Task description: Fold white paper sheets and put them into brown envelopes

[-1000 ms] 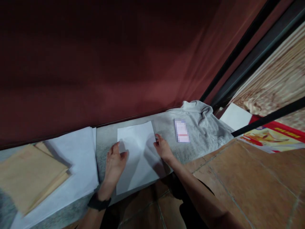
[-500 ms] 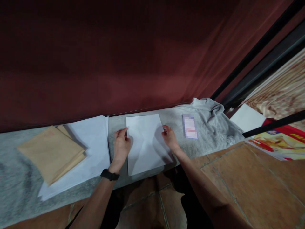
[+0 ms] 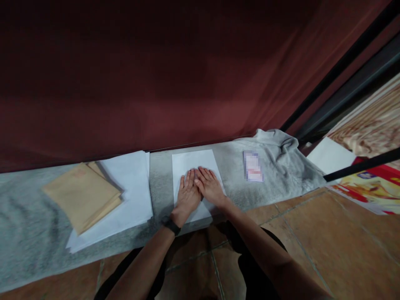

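A white sheet of paper [image 3: 192, 160] lies on the grey cloth [image 3: 231, 166] in front of me. My left hand [image 3: 188, 195] rests flat on the middle of the sheet, fingers stretched out and together. My right hand [image 3: 210, 186] lies flat beside it, its fingers touching the left hand's. Both hands press down on the paper and hold nothing. A black band sits on my left wrist.
A stack of white sheets [image 3: 131, 196] lies to the left, with tan envelopes [image 3: 83, 196] on top of it. A small card [image 3: 253, 166] lies on the cloth to the right. A dark red curtain [image 3: 156, 75] hangs behind. Brown floor tiles [image 3: 312, 233] lie below.
Both hands have moved from the sheet's left and right edges to its middle and now lie flat, side by side. The view has shifted a little to the left.
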`<state>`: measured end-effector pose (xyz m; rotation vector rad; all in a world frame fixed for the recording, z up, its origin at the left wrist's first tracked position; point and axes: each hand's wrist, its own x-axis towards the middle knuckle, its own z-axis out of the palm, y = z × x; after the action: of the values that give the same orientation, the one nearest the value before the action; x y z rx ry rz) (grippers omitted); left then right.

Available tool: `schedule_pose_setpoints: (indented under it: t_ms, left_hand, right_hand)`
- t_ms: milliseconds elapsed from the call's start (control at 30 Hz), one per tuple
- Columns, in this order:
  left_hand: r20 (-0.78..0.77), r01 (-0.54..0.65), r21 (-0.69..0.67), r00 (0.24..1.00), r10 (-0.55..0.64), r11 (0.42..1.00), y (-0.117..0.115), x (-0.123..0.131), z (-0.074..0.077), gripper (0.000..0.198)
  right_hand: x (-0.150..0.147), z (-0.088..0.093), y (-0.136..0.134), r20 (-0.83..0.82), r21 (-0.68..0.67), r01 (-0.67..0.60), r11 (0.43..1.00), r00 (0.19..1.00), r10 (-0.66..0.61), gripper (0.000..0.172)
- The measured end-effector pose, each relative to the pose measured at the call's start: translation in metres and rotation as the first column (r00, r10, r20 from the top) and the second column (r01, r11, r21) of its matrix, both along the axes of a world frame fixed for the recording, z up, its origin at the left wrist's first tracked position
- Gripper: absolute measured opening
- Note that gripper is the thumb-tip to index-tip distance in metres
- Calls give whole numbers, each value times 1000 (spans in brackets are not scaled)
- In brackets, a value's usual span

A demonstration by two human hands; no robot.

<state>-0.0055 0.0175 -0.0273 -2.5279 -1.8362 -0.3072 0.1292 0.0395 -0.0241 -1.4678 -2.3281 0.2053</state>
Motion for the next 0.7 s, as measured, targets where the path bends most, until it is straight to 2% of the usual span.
schedule_pose_setpoints:
  t_ms: [100, 200, 367, 500, 567, 700]
  left_hand:
    - [7, -86, 16, 996, 85, 996, -3, -2, 1, 64]
    - [-13, -129, 2, 992, 129, 992, -8, -5, 7, 70]
    - [-35, -143, -36, 989, 141, 989, -13, -6, 15, 74]
    - [-22, -130, -43, 991, 129, 991, -14, -4, 18, 71]
    - [-5, -125, -44, 992, 125, 991, -14, -3, 17, 71]
    - [34, -85, -40, 996, 86, 996, -13, -2, 16, 65]
  right_hand:
    - [17, -3, 4, 73, 27, 45, 999, 996, -46, 53]
    - [31, -7, 6, 119, 44, 108, 993, 986, -113, 57]
    - [47, -12, 8, 148, 51, 172, 984, 973, -177, 61]
    - [47, -10, 6, 137, 82, 240, 967, 959, -250, 62]
    - [40, -7, 2, 115, 84, 218, 972, 967, -227, 60]
    - [17, -3, -9, 54, 24, 45, 999, 997, -46, 56]
